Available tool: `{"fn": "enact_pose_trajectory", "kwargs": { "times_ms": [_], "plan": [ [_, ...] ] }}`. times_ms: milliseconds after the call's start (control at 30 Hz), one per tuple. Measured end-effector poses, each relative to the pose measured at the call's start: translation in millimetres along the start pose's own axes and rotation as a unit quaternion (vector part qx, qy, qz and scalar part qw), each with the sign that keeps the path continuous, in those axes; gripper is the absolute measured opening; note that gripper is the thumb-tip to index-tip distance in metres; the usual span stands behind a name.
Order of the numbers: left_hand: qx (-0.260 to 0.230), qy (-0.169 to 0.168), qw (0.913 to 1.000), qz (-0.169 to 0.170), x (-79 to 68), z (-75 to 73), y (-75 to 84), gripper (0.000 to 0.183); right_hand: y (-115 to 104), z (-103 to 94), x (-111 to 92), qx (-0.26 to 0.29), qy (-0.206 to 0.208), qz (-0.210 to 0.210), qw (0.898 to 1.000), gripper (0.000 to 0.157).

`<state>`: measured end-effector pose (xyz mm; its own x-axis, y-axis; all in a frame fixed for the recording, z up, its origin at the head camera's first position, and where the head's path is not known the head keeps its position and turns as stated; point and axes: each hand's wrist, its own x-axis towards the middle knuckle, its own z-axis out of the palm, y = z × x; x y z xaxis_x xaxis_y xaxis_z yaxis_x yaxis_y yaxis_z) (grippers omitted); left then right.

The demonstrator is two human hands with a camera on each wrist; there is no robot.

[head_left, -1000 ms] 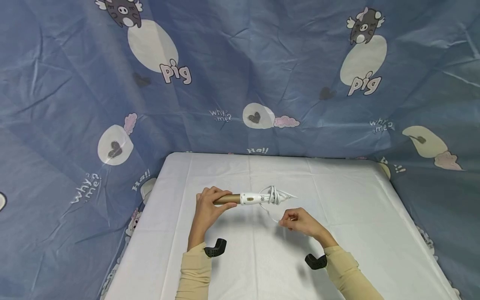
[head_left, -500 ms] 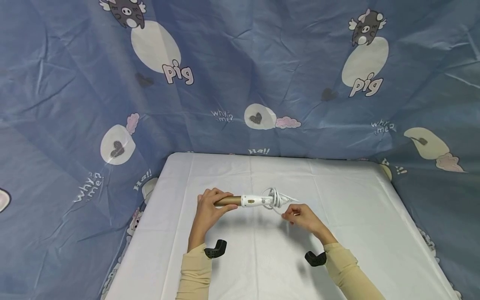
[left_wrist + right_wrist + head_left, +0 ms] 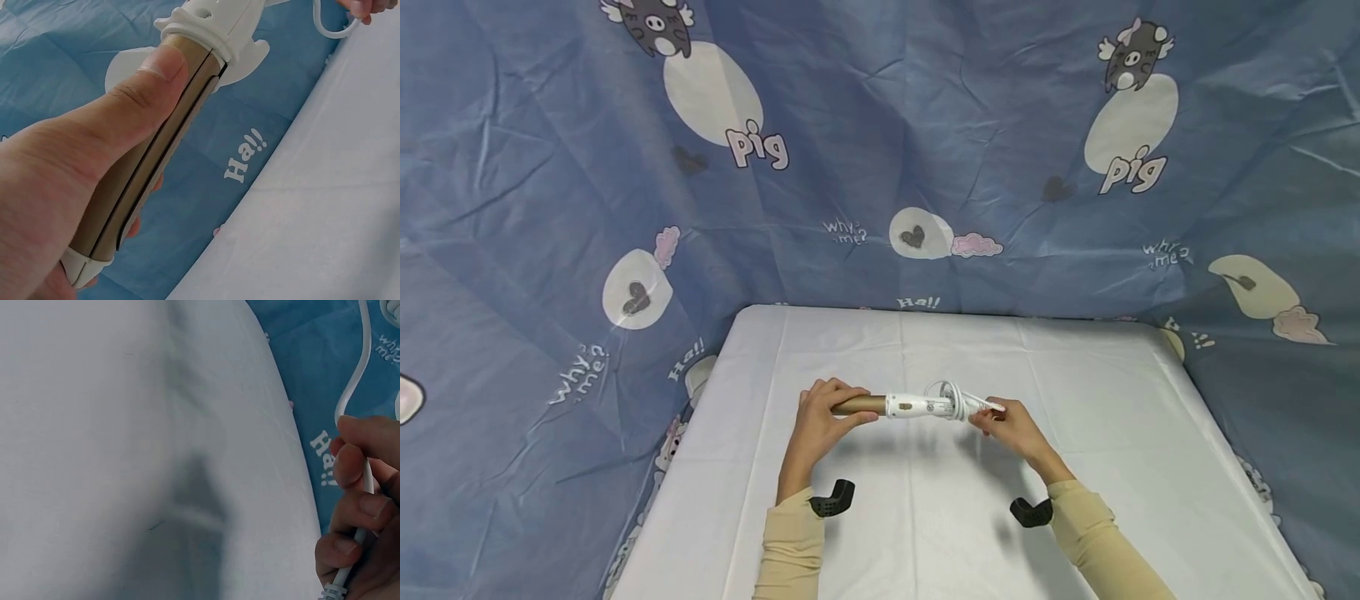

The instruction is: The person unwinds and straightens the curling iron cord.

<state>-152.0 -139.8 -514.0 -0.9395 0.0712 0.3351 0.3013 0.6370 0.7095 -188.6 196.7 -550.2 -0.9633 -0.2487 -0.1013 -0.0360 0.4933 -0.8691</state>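
White-and-gold hair iron (image 3: 906,406) below frame centre, over bench (image 3: 865,533). Left hand (image 3: 822,422) wrapped round gold end; right hand (image 3: 1017,429) pinching cord (image 3: 362,356). Slack pinch could let coils (image 3: 956,402) unwind.

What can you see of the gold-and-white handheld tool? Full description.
The gold-and-white tool looks like a hair iron: smooth gold barrel split lengthwise, white end cap, plastic-looking white body with a small gold button. It is held roughly level above the white table, barrel gripped by the left hand. Its white cord loops round the body; the right hand holds that cord.
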Motion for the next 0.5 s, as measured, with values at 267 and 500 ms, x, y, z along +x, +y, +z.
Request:
{"fn": "enact_pose_trajectory", "kwargs": {
  "times_ms": [267, 500],
  "plan": [
    [0.002, -0.01, 0.9998, 0.016, -1.1, -0.8, 1.4, 0.038, -5, -8.7, 5, -0.006, 0.022, -0.037, 0.999, 0.004],
    [0.005, -0.024, 0.9994, 0.024, -1.9, 0.2, 0.6, 0.036, -13, -18.8, 11, 0.016, -0.001, -0.034, 0.999, 0.015]
  ]
}}
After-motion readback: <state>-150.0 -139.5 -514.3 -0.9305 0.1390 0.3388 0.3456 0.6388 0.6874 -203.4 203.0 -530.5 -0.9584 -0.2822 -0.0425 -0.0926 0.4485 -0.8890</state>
